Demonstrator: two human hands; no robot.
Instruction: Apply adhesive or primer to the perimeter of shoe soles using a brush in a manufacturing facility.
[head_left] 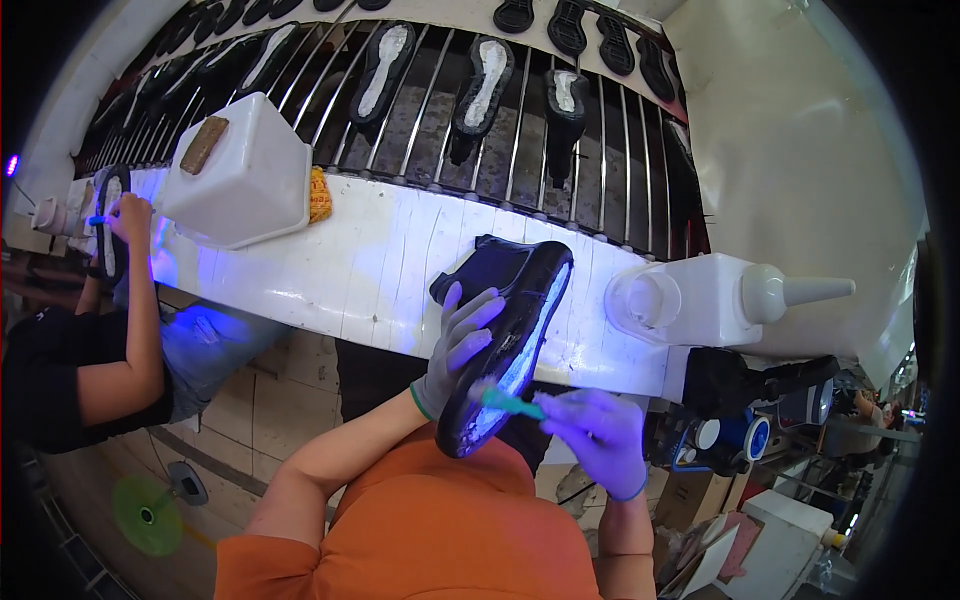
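Observation:
My left hand (458, 345), in a thin grey glove, grips the side of a black shoe (545, 290) tilted over the bench's front edge. Its whitish sole side is turned up and glows blue under the light. In my gloved right hand (600, 430) is a small brush (515, 403) with a green handle, held in a pinch. The bristles touch the sole's lower part, near the end closest to me. Where the left fingertips end on the shoe's far side is partly hidden.
On the white bench (390, 270) stand a white plastic container (240, 180) with a brown block on top, and a nozzle bottle (710, 295) beside a small cup (655, 300). Behind, a metal-rod conveyor (420, 110) carries several shoes. At left, a co-worker (120, 370) handles another shoe.

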